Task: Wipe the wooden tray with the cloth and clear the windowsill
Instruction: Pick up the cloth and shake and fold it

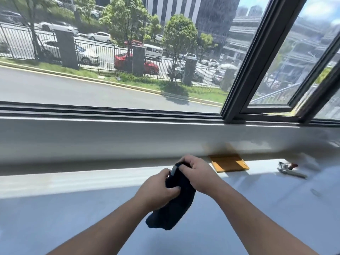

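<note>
Only one view here, the head camera looking down over both arms at the windowsill (73, 181).

Both hands were up in front of the person, holding the dark cloth (176, 203) between them above the sill. The left hand (158, 190) had its fingers closed around the left side of the cloth, and the right hand (198, 175) had its fingers pinched on the top edge, right by what looked like a small pale tag. The rest of the cloth hung down loose below the hands. My guess is it was being bunched or folded into a pad before wiping, since a floppy cloth doesn't wipe well.

The wooden tray (230, 163) lay flat on the sill, pushed back against the low wall under the window, just beyond the right hand and not touching it or the cloth. So the wiping looked not yet started, as far as I could judge.

Further right on the sill sat a small metal tool with a reddish bit (289, 169), too blurry to name. That's probably part of what needs clearing off. Being well apart from the tray, it shouldn't get in the way of the wipe.
</note>
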Tool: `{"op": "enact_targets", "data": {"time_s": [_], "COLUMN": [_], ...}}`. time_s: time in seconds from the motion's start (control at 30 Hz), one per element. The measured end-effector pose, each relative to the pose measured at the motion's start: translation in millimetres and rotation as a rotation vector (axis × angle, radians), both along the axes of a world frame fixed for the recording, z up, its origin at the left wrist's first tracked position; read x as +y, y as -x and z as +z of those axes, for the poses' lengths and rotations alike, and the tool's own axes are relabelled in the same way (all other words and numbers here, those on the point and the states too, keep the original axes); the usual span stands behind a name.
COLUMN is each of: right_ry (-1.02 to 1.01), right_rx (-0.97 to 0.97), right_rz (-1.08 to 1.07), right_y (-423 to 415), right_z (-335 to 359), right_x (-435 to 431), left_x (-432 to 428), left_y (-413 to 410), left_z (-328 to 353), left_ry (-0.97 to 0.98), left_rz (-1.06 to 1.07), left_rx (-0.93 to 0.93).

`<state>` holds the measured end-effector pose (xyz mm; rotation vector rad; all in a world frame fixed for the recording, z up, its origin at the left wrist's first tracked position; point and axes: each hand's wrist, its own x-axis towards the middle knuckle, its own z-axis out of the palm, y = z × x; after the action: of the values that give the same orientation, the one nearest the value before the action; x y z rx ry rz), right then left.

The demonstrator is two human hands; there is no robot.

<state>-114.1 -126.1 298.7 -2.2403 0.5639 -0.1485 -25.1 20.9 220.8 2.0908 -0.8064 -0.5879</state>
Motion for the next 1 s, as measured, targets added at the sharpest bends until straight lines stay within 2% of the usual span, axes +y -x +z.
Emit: {"op": "enact_targets", "data": {"time_s": [0.13, 0.23, 0.33, 0.43, 0.57, 0.67, 0.8, 0.9, 1.0], "right_ry": [-0.070, -0.290, -0.545, -0.795, -1.031, -0.998, -0.897, -0.876, -0.863], "right_rx": [-0.019, -0.098, -0.185, -0.249, -0.328, -0.273, -0.063, 0.086, 0.205], "right_rz": [0.051, 0.073, 0.096, 0.084, 0.073, -0.052, -0.260, -0.296, -0.229], "right_y": [-11, -20, -30, -39, -51, -59, -54, -49, -51], "right_z": [16, 28, 43, 54, 52, 37, -13, -47, -57], "right_x": [6, 9, 7, -9, -41, -67, -94, -98, -102], "left_x": [14, 25, 33, 31, 14, 1, -12, -28, -37], "left_y": [-21, -36, -41, -47, -58, -70, -86, -88, -85], "left_z": [8, 5, -1, 3, 11, 19, 42, 54, 60], "left_ry": [-0.054, -0.061, 0.076, 0.253, 0.406, 0.502, 0.555, 0.470, 0.277], "left_rz": [0.041, 0.089, 0.117, 0.051, 0.152, 0.342, 0.458, 0.487, 0.500], "left_rx": [-0.026, 0.053, 0.254, 0.462, 0.614, 0.552, 0.376, 0.256, 0.119]}}
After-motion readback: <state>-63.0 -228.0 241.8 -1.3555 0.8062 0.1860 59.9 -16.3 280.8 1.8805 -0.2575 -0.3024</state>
